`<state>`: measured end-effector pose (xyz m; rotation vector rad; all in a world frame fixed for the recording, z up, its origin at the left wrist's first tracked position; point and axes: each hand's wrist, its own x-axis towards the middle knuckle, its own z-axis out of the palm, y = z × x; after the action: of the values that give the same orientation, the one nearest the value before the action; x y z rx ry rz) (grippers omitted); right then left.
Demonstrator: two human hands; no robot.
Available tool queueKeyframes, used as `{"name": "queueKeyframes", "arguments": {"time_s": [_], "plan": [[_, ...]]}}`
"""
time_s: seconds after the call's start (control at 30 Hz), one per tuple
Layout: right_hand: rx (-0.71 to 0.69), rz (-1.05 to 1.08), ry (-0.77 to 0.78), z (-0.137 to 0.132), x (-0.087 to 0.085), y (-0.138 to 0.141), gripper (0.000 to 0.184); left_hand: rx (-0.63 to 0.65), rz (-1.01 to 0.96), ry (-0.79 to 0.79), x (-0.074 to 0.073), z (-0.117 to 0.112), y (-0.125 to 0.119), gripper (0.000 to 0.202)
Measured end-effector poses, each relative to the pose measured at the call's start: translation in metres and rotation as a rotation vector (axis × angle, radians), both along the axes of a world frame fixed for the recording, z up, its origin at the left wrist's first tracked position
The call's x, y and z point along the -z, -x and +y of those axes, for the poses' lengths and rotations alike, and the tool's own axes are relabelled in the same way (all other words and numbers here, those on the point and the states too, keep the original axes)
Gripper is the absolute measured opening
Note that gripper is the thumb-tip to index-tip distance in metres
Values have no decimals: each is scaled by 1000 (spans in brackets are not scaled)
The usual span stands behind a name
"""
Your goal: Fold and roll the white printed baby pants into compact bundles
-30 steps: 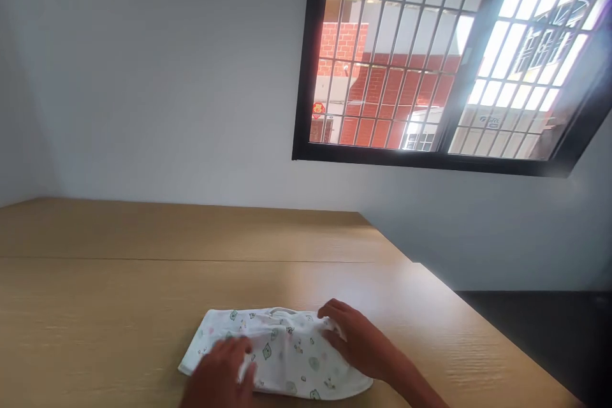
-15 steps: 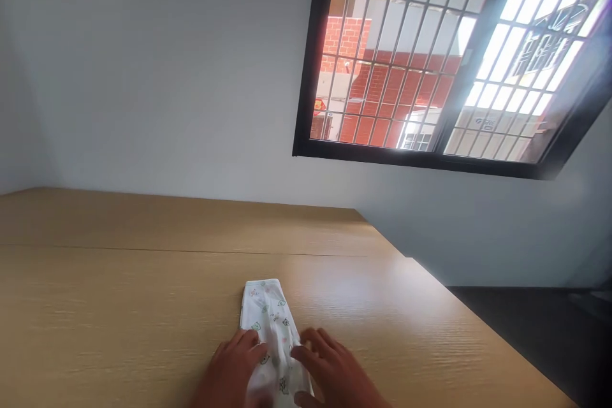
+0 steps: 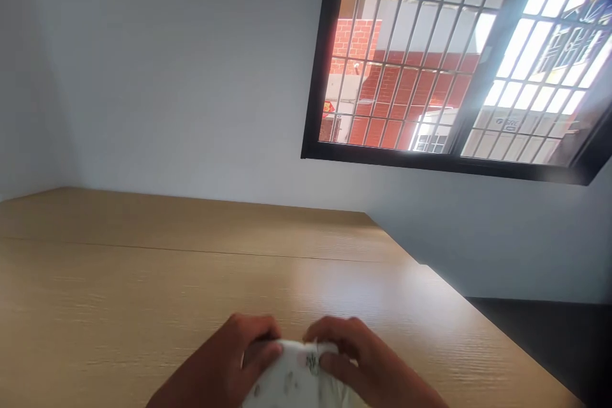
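A folded white cloth with small dark animal prints lies at the bottom middle of the head view, its near part cut off by the frame. My left hand grips its far left corner between thumb and bent fingers. On the other side, my right hand pinches the far right corner the same way. The cloth's far edge runs between the two hands and looks doubled over. I cannot tell what kind of cloth article it is.
The cloth rests on a wide wooden table with a seam across it. Its right edge slants down toward a dark floor. Behind stand a pale wall and a barred window.
The cloth's far end has come toward me and folded over, so it looks shorter. My hands have gone from resting on its sides to gripping its far corners. The view has shifted slightly left.
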<state>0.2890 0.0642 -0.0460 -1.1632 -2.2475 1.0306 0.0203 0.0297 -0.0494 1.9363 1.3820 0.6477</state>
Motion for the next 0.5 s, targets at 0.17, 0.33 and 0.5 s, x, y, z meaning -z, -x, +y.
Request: {"name": "queueKeyframes", "arguments": {"time_s": [0.17, 0.33, 0.5], "plan": [[-12, 61, -86, 59, 4, -12, 31, 38, 102, -86, -2, 52, -15, 31], [39, -85, -269, 50, 52, -27, 25, 147, 188, -58, 50, 42, -41, 38], [-186, -164, -304, 18, 79, -35, 66, 164, 494, 91, 91, 28, -60, 44]]}}
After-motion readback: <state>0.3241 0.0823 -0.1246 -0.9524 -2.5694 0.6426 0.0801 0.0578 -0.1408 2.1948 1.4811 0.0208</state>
